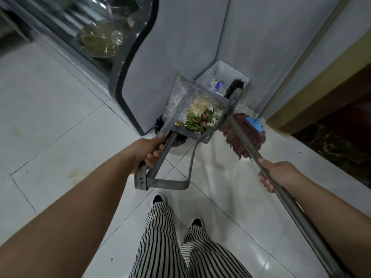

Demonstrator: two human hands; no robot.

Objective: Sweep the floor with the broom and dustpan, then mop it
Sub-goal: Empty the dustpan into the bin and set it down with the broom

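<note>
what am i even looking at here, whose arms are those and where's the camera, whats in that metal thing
There is only one picture, and no machine in it. The camera is worn on a person's head and looks forward and down, so the two arms reaching into view, the striped trousers and the shoes belong to that person.

The left hand grips the metal handle of a dustpan, which is lifted off the floor. Swept-up scraps lie in it: green leaves, some purplish bits and pale pieces. The right hand grips the long handle of a broom, whose dark bristles point into a white bin in the corner. A plastic bottle lies in that bin.

On the white tiled floor a reddish mop head with a blue clip rests by the wall. A glass-fronted cabinet stands at upper left.
</note>
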